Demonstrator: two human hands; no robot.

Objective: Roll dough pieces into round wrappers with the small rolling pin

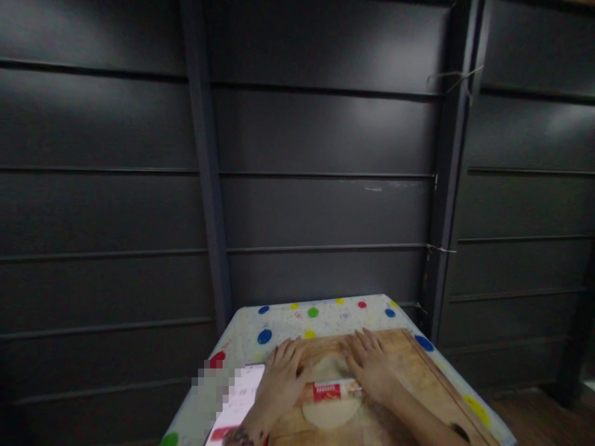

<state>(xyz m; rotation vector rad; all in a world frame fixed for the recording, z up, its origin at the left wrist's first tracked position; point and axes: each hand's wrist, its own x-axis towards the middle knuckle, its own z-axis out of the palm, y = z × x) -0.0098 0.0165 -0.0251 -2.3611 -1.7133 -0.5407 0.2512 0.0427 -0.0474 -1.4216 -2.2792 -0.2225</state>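
A wooden rolling pin [328, 391] with a red printed label lies crosswise on the dough. Beneath it, a pale flattened piece of dough [331, 414] shows on the near side and partly beyond the far side. My left hand [284, 375] rests flat over the pin's left end, fingers stretched forward. Over the right end lies my right hand [370, 367], its fingers spread and extended. Both palms hide the ends of the pin. A wooden board [403, 354] is under the dough.
A device with a lit white screen [237, 402] lies left of the board, partly behind my left arm. The table wears a white cloth with coloured dots [283, 319]. A dark panelled wall [325, 210] rises behind the table's far edge.
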